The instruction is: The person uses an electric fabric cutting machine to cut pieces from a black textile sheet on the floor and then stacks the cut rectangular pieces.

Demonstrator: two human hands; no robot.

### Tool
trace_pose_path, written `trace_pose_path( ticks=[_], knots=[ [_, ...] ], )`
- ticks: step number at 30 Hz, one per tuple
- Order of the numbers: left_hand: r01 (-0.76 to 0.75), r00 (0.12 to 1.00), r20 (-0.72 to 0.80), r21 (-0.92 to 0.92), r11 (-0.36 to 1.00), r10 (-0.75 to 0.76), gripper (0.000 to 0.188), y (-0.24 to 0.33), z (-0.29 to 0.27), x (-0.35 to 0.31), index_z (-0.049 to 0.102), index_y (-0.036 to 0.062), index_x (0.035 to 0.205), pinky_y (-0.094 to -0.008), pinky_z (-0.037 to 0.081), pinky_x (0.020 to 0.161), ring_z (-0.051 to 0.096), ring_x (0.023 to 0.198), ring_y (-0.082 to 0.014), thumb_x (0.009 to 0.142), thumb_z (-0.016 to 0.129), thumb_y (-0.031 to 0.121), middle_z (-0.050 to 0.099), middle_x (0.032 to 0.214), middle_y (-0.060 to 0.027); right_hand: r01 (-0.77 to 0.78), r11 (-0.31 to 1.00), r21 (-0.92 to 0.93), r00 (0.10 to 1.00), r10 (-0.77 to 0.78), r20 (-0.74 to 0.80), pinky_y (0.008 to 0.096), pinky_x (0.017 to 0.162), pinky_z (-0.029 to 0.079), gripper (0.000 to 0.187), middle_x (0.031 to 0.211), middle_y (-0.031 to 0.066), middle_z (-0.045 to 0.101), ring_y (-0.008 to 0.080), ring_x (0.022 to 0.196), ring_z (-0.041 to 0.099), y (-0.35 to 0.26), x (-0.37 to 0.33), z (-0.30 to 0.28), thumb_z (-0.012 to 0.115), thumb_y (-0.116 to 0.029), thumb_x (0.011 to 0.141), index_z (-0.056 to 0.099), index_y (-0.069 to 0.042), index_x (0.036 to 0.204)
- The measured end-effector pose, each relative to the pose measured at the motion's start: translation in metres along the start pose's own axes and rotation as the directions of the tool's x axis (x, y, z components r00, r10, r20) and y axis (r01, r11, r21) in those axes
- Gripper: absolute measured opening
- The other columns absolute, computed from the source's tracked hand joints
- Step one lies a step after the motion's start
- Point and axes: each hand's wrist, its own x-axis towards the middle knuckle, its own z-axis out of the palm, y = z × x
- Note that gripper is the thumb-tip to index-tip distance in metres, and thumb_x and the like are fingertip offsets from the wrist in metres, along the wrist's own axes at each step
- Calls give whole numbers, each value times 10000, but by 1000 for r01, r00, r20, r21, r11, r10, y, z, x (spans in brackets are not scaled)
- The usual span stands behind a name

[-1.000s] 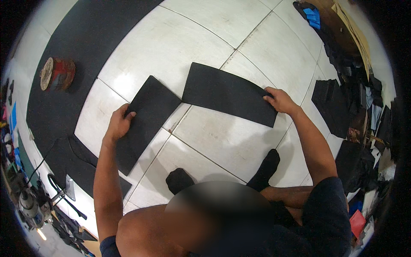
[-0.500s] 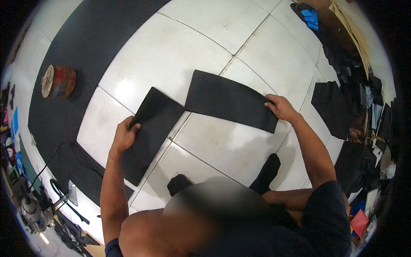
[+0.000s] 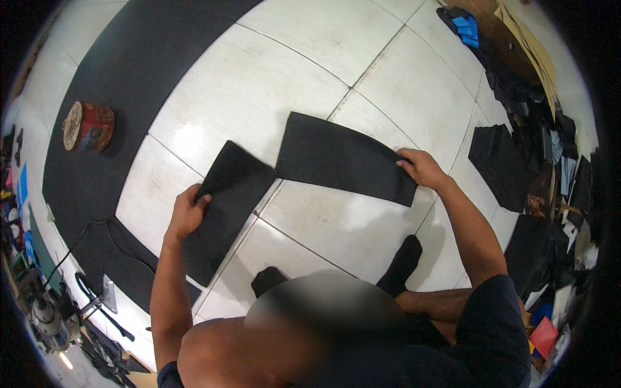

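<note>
"The slanted black panel point(image 3: 226, 223) is a little closer to the person's feet than it was a second ago, and the left hand point(image 3: 187, 210) has come along with it."

"And the other piece?"

"The curved black panel point(image 3: 346, 158) has barely shifted. It lies on the tiled floor point(image 3: 310, 216), with the right hand point(image 3: 424, 169) at its right end."

"Are both hands really gripping?"

"Looks so from here. The left has its thumb on top of the slanted panel and its fingers at the outer edge. The right pinches the curved one near its upper right corner."

"Do the two pieces touch?"

"They meet at one corner, out in front of the person; I can't tell whether one overlaps the other there. From that point they splay apart, with the opening toward the black-socked feet point(image 3: 401, 265)."

"What's that over on the left?"

"A worn red tin point(image 3: 97, 128), sitting on a big black sheet point(image 3: 149, 45). Nearer the person, a dark cable point(image 3: 119, 242) curls over black material. Across on the right, more black pieces point(image 3: 498, 165) lie on the floor."
</note>
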Motion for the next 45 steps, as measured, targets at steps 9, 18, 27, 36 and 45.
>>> trace_pose_path(
  ticks=[9, 18, 27, 36, 45],
  knots=[
    [41, 992, -121, 73, 997, -32, 278, -42, -35, -17, 605, -76, 1118, -338, 472, 846, 612, 928, -211, 898, 587, 93, 680, 1011, -154, -196, 981, 19, 969, 196, -153, 430, 822, 495, 236, 968, 226, 654, 392, 901, 635, 55, -27, -5, 599, -174, 905, 611, 7, 1056],
    [65, 983, -150, -266, 962, -108, 304, -47, -30, -12, 560, -64, 1193, -298, 458, 866, 606, 963, -194, 936, 565, 99, 657, 1078, -108, -188, 955, 230, 960, 229, -164, 400, 811, 502, 278, 976, 222, 661, 305, 922, 663, 59, -32, 13, 595, -174, 929, 572, -2, 1145],
    [-74, 875, -359, -760, 646, -323, 296, -51, 8, -23, 529, -1, 1231, -316, 433, 946, 580, 1037, -180, 964, 568, 121, 626, 1165, -86, 48, 998, 35, 991, -44, -129, 459, 867, 466, 295, 1059, 224, 617, 392, 1016, 589, -95, 97, 27, 591, -185, 907, 561, -6, 1139],
    [-297, 740, -575, -745, 597, -348, 339, -34, 33, -72, 505, -12, 1280, -309, 417, 973, 559, 1088, -186, 964, 556, 99, 595, 1220, -96, 115, 965, -237, 895, -204, -397, 461, 926, 425, 485, 1182, 153, 576, 349, 1111, 541, -170, 93, 44, 680, -260, 852, 527, -64, 1268],
    [-394, 803, -512, -840, 373, -305, 374, 65, 22, -97, 483, 9, 1307, -344, 421, 1013, 565, 1138, -222, 951, 567, 84, 577, 1267, -120, 229, 797, 559, 945, -319, 69, 398, 1095, 320, 778, 1390, 209, 457, 332, 1304, 417, -257, 43, 151, 741, -394, 822, 402, 12, 1392]
  ],
)
